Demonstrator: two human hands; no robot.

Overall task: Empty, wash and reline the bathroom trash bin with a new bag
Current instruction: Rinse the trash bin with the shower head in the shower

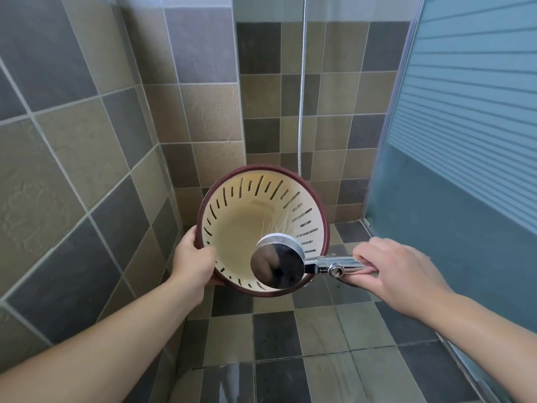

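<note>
Wash step: my left hand [193, 261] grips the bin [263, 228] rim, bin tilted above the shower floor [319, 330], empty, no bag. Right hand [398, 271] wraps the shower head [277, 261] handle, spraying inside. Next: rotate bin, rinse all slots.

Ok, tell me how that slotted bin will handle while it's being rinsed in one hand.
The bin looks like thin, rigid plastic, so probably light. The left hand carries it by the rim alone. Spray from the shower head is wetting it, so it may turn slippery. Its slotted walls should let water drain out rather than add weight.
</note>
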